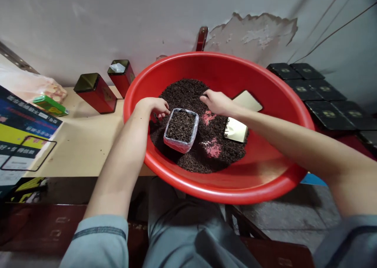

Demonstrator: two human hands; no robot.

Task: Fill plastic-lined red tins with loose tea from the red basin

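Note:
A large red plastic basin [224, 195] holds a spread of dark, dry tea-like leaves [185, 89]. On the leaves stands a rectangular container [179, 145] covered in clear plastic film, filled to near its rim with the same leaves. My left hand [157, 106] is at the container's far left corner, fingers loosely curled and apart; I cannot tell whether they touch it. My right hand [218, 102] is closed above the leaves, to the right of the container; what its fingers hold, if anything, is hidden. Two gold-coloured lids [237, 129] lie under and beside my right forearm.
Two open red tins [100, 97] stand on the wooden table [88, 142] left of the basin, one with plastic inside. Several black lids [326, 114] lie in rows at right. A printed box [23, 138] and a green packet [50, 105] are at left. The wall [118, 20] rises behind.

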